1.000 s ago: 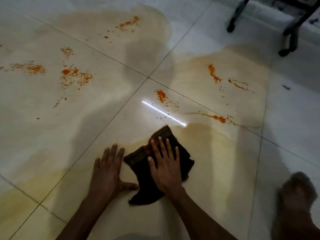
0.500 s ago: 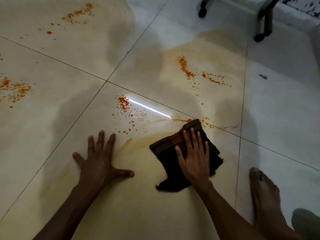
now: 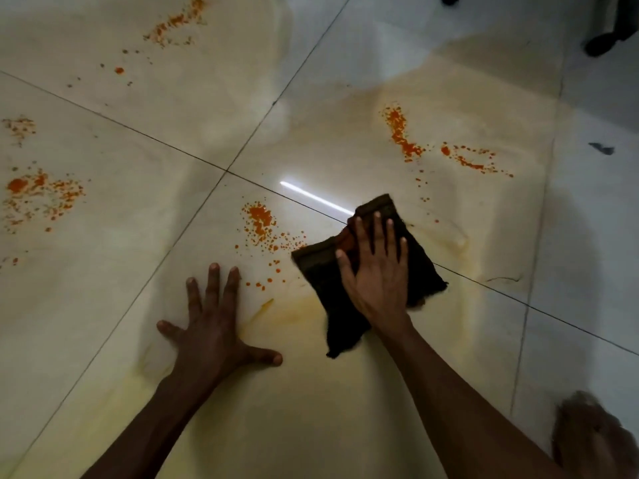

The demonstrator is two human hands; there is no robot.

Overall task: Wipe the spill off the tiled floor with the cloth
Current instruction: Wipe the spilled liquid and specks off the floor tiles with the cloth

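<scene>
A dark folded cloth (image 3: 321, 271) lies flat on the pale tiled floor (image 3: 103, 278). My right hand (image 3: 377, 271) presses down on it with fingers spread. My left hand (image 3: 214, 326) is planted flat on the floor to the left of the cloth, fingers apart, holding nothing. Orange spill patches sit around: one (image 3: 261, 219) just left of the cloth, one (image 3: 401, 133) beyond it to the right, others at far left (image 3: 38, 191) and top (image 3: 176, 22). A yellowish wet film (image 3: 294, 409) covers the tiles under my arms.
Dark furniture feet (image 3: 601, 43) stand at the top right. A small dark scrap (image 3: 601, 148) lies on the right tile. My bare foot (image 3: 587, 433) is at the lower right, blurred. A bright light reflection (image 3: 314, 198) streaks the floor above the cloth.
My right hand has slid the cloth forward and rightward across the tile joint over the orange streak. My left hand has spread and shifted slightly away from the cloth.
</scene>
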